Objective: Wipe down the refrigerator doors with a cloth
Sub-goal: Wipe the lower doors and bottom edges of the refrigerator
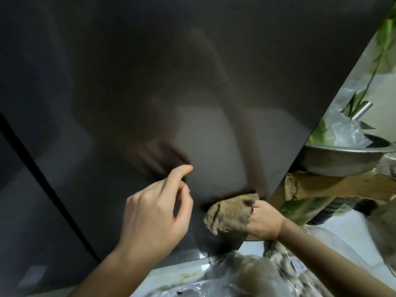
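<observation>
While right hand grips cloth at lower corner of door, left hand loosely curled, empty; wiping underway, neighbouring door probably left.

Glossy dark refrigerator door and rough tan cloth.
The cloth looks nubby and stained; a dull metal bowl sits beside brown cardboard.
</observation>
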`<state>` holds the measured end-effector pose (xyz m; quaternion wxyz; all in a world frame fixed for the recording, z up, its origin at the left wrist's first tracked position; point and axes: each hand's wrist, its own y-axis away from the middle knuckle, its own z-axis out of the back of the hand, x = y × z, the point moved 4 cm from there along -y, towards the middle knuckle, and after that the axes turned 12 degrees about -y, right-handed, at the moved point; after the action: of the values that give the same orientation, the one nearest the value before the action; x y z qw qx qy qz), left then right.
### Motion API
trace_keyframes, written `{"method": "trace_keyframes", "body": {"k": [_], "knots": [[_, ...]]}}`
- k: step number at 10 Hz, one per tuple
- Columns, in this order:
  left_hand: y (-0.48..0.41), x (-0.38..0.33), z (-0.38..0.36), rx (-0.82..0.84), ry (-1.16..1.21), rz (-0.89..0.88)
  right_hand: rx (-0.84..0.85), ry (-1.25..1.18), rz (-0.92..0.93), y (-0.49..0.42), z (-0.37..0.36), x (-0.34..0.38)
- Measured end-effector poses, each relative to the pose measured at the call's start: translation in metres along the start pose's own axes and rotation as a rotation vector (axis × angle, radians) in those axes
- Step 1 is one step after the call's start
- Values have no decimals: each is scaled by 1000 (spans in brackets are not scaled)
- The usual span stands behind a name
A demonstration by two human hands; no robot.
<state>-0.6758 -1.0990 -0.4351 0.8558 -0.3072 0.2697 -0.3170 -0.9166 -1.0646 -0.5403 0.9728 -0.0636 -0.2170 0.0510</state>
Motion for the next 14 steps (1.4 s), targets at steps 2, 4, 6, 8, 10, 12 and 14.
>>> {"method": "trace_keyframes", "body": {"k": [2,4,6,8,10,12,14], "knots": [[-4,-11,-9,-6,32,-45,-433,84,-165,-3,90,3],[3,-19,-28,11,29,-84,-615,-66,-174,13,31,-3],[14,-13,-35,50,41,-54,-382,-28,100,29,-7,-23],[26,0,-36,84,58,-27,-700,-206,-332,20,10,-22],[40,24,-32,65,29,-24,-837,-421,-288,-6,-78,39],[61,42,-29,69,-71,41,-567,-180,32,-30,-99,66],[70,62,-26,38,-51,20,-940,3,-127,0,-56,8]]}}
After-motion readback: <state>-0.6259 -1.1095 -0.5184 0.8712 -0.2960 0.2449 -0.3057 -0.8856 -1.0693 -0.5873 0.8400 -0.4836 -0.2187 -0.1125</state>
